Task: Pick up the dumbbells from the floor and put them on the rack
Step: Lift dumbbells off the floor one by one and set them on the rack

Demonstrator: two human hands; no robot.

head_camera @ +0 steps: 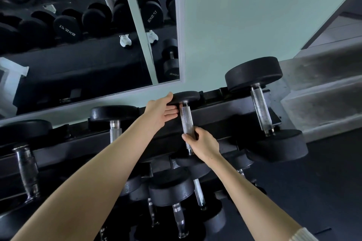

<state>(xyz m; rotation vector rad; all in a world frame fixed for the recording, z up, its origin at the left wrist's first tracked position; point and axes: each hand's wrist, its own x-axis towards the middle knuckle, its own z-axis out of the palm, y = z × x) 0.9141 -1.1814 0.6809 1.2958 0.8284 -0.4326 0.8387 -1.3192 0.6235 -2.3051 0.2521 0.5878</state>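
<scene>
Small dumbbell (186, 121) — knurled steel handle, black heads.

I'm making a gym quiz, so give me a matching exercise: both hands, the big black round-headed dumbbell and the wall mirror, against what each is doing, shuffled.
1 left hand
2 right hand
3 big black round-headed dumbbell with steel handle
4 framed wall mirror

A shows white shoes
B lies at the right end of the black rack
C grips the knurled silver handle of the small black dumbbell
D straight fingers touch that small dumbbell's far head

Pairs: 1-D, 2-C, 3-B, 4-A
</scene>
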